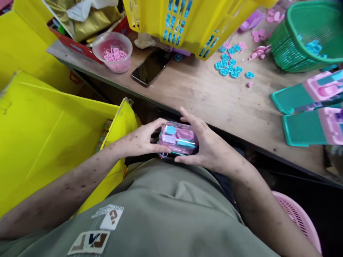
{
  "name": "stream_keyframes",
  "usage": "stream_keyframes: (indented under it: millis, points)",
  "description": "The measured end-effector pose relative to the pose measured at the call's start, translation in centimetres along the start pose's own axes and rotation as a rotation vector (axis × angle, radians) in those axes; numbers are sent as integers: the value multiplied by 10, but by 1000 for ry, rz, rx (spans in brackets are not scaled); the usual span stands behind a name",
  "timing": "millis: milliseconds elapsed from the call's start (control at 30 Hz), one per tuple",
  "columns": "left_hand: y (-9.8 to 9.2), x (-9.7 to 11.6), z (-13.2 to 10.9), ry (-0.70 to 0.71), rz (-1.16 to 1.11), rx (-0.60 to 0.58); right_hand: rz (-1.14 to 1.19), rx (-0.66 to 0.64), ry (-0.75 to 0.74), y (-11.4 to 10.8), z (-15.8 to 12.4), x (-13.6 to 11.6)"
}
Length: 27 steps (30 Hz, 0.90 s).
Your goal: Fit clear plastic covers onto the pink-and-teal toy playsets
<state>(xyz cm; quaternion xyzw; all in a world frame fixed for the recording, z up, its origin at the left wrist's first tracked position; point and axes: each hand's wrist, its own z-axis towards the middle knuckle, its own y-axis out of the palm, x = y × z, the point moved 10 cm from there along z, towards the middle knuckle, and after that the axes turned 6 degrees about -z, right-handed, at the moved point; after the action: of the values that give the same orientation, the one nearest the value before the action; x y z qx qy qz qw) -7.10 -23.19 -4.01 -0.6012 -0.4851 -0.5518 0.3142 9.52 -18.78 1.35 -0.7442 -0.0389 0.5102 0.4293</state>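
Note:
A small toy case (178, 137) with a clear domed lid, showing pink, lilac and blue pieces inside, is held in front of my body beside the table edge. My left hand (146, 141) grips its left end, thumb and fingers at opposite sides. Around the right end curves my right hand (203, 141), with one finger lifted away and the palm against the case. A green strip shows along the case's lower edge, and a small lilac part sticks out at its lower left corner. The underside of the case is hidden.
On the wooden table (214, 96) are a phone (151, 67), a tub (112, 53) of pink pieces, several blue wheels (229, 68), a yellow basket (150, 21) and a green basket (284, 50). Green-and-pink toy parts (302, 126) lie right. A yellow box (53, 132) stands left; a pink basket (300, 217) sits lower right.

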Motion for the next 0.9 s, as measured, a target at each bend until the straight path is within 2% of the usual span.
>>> stream_keyframes:
  millis: [100, 200, 267, 400, 533, 633, 700, 800, 900]
  points:
    - [-9, -5, -1, -6, -116, 29, 216, 27, 6, 13, -9, 30]
    - [-19, -8, -4, -25, -157, 86, 217, 84, 28, 34, -10, 51]
    - [-26, -6, -6, -28, -179, 128, 211, 155, 15, 37, -6, 51]
    - [-47, 3, -13, 0, -396, 276, 289, 260, -87, 18, -1, 28]
    - [-54, 24, -24, 60, -579, 287, 460, 298, -50, 7, -9, 25]
    - [-62, 45, -36, 137, -536, 354, 618, 368, -64, 5, -18, 31]
    - [-65, 55, -43, 149, -441, 378, 622, 379, -67, 6, -21, 33]
    - [-64, 67, -49, 141, -278, 377, 544, 307, -6, 12, -17, 34]
    - [-61, 77, -52, 164, -148, 415, 565, 279, 18, 13, -13, 33]
